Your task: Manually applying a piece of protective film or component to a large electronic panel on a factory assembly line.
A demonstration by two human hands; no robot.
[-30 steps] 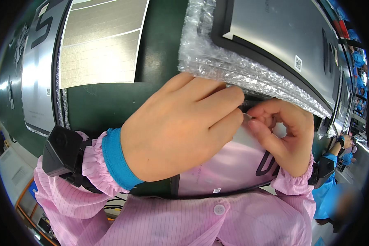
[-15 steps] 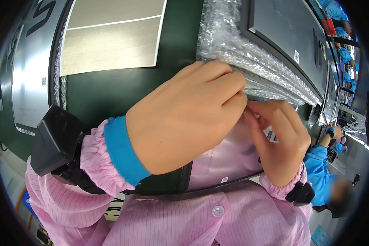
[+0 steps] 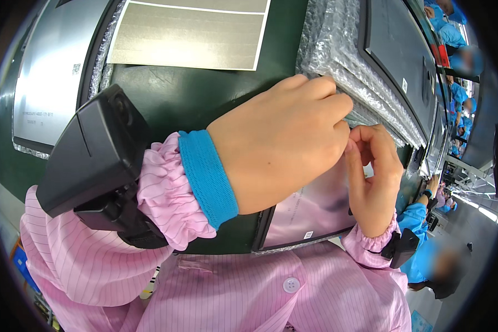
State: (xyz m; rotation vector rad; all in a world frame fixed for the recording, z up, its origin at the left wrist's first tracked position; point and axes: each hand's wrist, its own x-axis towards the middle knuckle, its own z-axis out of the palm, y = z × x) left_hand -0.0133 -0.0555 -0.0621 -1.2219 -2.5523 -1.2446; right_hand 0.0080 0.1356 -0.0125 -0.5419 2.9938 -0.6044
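Observation:
My left hand (image 3: 282, 146) is closed in a pinch, back of the hand up, with its fingertips turned away from view. Close beside it on the right, my right hand (image 3: 375, 180) pinches too, thumb against forefinger. The fingertips of both hands meet; whatever lies between them is too small or too hidden to make out. Below the hands lies a silvery flat display panel (image 3: 296, 218) with a dark edge and a small square code label. It is partly covered by my left hand and wrist.
A beige sheet (image 3: 191, 36) with white borders lies on the dark green table (image 3: 166, 91). At the left is another silver panel (image 3: 55, 83) over bubble wrap. Dark panels (image 3: 398, 50) rest on layered bubble wrap (image 3: 332, 50) at the right. People in blue work beyond.
Both hands stay pinched together at the fingertips. My left forearm, with its black wrist device, shows higher and further right. The sheet and wrapped stack have shifted up and right in view.

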